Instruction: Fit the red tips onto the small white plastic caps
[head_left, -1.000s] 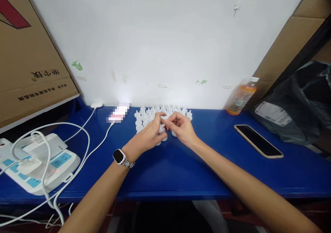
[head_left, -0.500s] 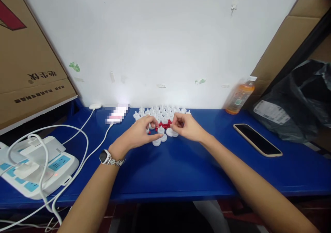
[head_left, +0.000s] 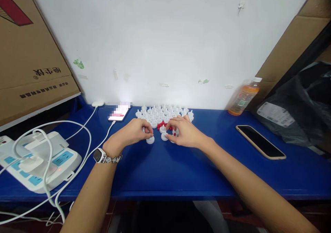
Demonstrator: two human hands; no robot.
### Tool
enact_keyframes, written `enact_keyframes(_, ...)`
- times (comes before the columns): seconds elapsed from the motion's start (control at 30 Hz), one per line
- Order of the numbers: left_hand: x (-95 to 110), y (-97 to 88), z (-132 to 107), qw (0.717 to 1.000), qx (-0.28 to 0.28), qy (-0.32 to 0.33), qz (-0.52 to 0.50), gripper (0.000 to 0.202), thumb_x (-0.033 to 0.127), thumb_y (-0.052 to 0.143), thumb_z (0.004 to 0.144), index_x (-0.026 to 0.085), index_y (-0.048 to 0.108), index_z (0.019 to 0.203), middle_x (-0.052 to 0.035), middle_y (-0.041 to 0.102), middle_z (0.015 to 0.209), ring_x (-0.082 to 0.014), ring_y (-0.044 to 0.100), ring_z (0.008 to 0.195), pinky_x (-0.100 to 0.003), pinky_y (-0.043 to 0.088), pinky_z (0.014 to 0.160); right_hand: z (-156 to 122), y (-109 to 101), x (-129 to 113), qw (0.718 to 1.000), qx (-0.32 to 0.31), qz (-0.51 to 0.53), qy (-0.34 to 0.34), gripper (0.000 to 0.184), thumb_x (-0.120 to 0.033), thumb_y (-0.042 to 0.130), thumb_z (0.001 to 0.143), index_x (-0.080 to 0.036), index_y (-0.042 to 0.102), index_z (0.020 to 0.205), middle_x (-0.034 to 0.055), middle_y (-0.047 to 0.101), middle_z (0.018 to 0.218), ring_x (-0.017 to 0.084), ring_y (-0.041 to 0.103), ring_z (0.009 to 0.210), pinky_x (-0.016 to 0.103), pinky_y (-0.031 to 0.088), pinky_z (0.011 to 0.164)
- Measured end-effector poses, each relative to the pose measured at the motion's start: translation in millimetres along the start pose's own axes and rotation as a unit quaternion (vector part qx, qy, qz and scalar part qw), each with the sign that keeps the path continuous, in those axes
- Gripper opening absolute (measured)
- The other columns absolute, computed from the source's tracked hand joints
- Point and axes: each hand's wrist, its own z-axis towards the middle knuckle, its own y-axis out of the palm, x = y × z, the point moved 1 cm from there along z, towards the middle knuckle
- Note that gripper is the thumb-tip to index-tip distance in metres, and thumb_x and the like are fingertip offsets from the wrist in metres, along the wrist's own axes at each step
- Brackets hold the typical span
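Note:
On the blue table stands a cluster of white round plastic pieces (head_left: 160, 114) with upright stems, packed against the wall. Small red parts (head_left: 164, 124) lie in front of them. My left hand (head_left: 136, 133) pinches the top of a white round piece (head_left: 150, 139) between thumb and index finger, at the near left of the cluster. To the right, my right hand (head_left: 183, 131) has its fingers curled over several white pieces, its thumb beside one white disc (head_left: 164, 136). Whatever lies between those fingertips is hidden; a bit of red shows under them.
A lit phone (head_left: 119, 111) on a cable and a white power strip (head_left: 60, 167) with looped cords are at left. At right are a dark phone (head_left: 260, 142), an orange drink bottle (head_left: 244, 96) and a black plastic bag (head_left: 297, 105). Cardboard (head_left: 33, 64) leans at far left.
My left hand has moved slightly left, with a white piece now apart from the others under its fingertips. My right hand has lowered over the near white pieces. The view has shifted slightly.

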Motion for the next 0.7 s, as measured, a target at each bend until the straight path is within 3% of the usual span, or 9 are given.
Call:
enact_keyframes(0.1, -1, -3.1, -2, 1.0, 0.005, -0.018, 0.01, 0.021, 0.039, 0.068, 0.073, 0.021, 0.076, 0.081, -0.0034, 0.067, 0.079, -0.0171, 0.056, 0.066, -0.028, 0.04, 0.06, 2, 7, -4, 1.0, 0.005, 0.01, -0.016, 0.012, -0.031, 0.062, 0.088, -0.021, 0.068, 0.088, 0.0037, 0.063, 0.083, 0.021, 0.054, 0.089, 0.038, 0.031, 0.086)
enact_keyframes(0.2, 7, -3.0, -4, 0.998, 0.061, 0.005, 0.008, 0.037, 0.046, 0.071, 0.072, 0.021, 0.074, 0.099, -0.0045, 0.065, 0.088, -0.0184, 0.056, 0.073, -0.029, 0.043, 0.065, 6, 13, -6, 0.993, 0.032, 0.117, 0.004, 0.011, -0.027, 0.06, 0.089, -0.02, 0.068, 0.085, 0.0023, 0.064, 0.078, 0.018, 0.055, 0.081, 0.035, 0.036, 0.081)
enact_keyframes(0.3, 18, 0.3, -4, 0.993, 0.09, 0.072, -0.026, 0.05, 0.049, 0.073, 0.073, 0.021, 0.067, 0.113, -0.0064, 0.065, 0.104, -0.0215, 0.058, 0.089, -0.032, 0.046, 0.075, 12, 18, -11, 0.948, 0.072, 0.306, 0.057, 0.016, -0.034, 0.064, 0.086, -0.019, 0.068, 0.086, 0.0021, 0.067, 0.077, 0.015, 0.056, 0.07, 0.03, 0.04, 0.067)
enact_keyframes(0.37, 23, 2.3, -4, 0.992, 0.069, 0.092, -0.047, 0.041, 0.049, 0.066, 0.082, 0.021, 0.066, 0.111, -0.0062, 0.067, 0.103, -0.0206, 0.059, 0.087, -0.032, 0.046, 0.075, 16, 21, -15, 0.908, 0.088, 0.402, 0.083, 0.022, -0.04, 0.067, 0.084, -0.018, 0.068, 0.086, 0.0031, 0.069, 0.077, 0.015, 0.057, 0.067, 0.029, 0.042, 0.063)
enact_keyframes(0.43, 22, 1.6, -3, 0.994, 0.055, 0.084, -0.048, 0.033, 0.048, 0.055, 0.09, 0.02, 0.068, 0.104, -0.006, 0.067, 0.096, -0.019, 0.059, 0.08, -0.031, 0.045, 0.072, 19, 23, -19, 0.891, 0.087, 0.437, 0.088, 0.026, -0.043, 0.066, 0.084, -0.018, 0.069, 0.087, 0.0045, 0.071, 0.08, 0.016, 0.06, 0.068, 0.03, 0.044, 0.064)
enact_keyframes(0.5, 15, -1.3, -3, 0.996, 0.056, 0.061, -0.032, 0.035, 0.047, 0.048, 0.094, 0.019, 0.069, 0.098, -0.0063, 0.066, 0.093, -0.0185, 0.058, 0.078, -0.031, 0.043, 0.07, 20, 25, -22, 0.911, 0.087, 0.394, 0.085, 0.024, -0.04, 0.061, 0.088, -0.018, 0.07, 0.09, 0.0053, 0.071, 0.083, 0.017, 0.061, 0.072, 0.031, 0.045, 0.068)
enact_keyframes(0.6, 1, -5.7, -4, 0.998, 0.063, 0.021, -0.015, 0.037, 0.046, 0.041, 0.097, 0.018, 0.065, 0.095, -0.0069, 0.065, 0.092, -0.0201, 0.059, 0.081, -0.032, 0.043, 0.073, 24, 27, -24, 0.979, 0.086, 0.178, 0.042, 0.017, -0.031, 0.059, 0.09, -0.019, 0.071, 0.088, 0.0062, 0.069, 0.087, 0.021, 0.059, 0.085, 0.036, 0.041, 0.08)
enact_keyframes(0.7, -8, -7.2, -7, 0.997, 0.074, -0.012, -0.017, 0.034, 0.046, 0.04, 0.096, 0.018, 0.059, 0.093, -0.0045, 0.062, 0.083, -0.0193, 0.057, 0.074, -0.032, 0.043, 0.069, 31, 33, -25, 0.998, 0.043, -0.036, -0.021, 0.016, -0.03, 0.061, 0.089, -0.019, 0.072, 0.085, 0.0091, 0.066, 0.09, 0.026, 0.054, 0.096, 0.044, 0.034, 0.087)
